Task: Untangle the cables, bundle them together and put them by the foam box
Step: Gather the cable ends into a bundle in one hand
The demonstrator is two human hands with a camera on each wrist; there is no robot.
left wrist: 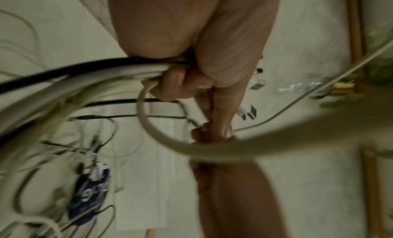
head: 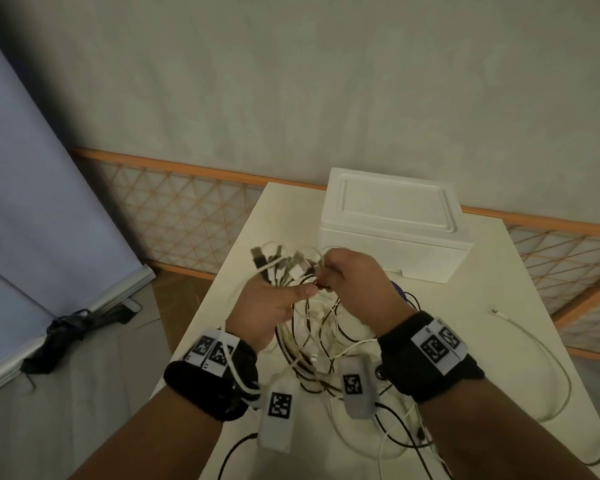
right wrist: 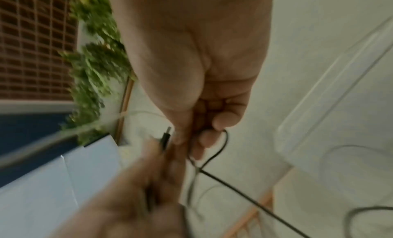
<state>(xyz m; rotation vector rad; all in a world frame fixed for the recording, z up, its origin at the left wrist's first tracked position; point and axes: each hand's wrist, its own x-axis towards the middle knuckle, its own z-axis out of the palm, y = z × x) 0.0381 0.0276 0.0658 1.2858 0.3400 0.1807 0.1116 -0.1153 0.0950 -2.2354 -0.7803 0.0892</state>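
wall [head: 291,81]: plain grey-white, dimly lit | lattice panel [head: 174,206]: orange-framed, diamond-patterned, along the wall's foot | table [head: 471,282]: pale top, set against the lattice | blue-grey screen [head: 25,188]: leans at left | floor [head: 94,393]: pale, with a dark bundle [head: 63,337], possibly a folded umbrella | green foliage [right wrist: 95,65]: blurred

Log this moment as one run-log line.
left hand: grips gathered cables | right hand: pinches black cable | foam box: closed | bundling unfinished

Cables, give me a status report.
Left hand grips gathered cables. Right hand pinches black cable. Loops hang tangled; foam box behind.
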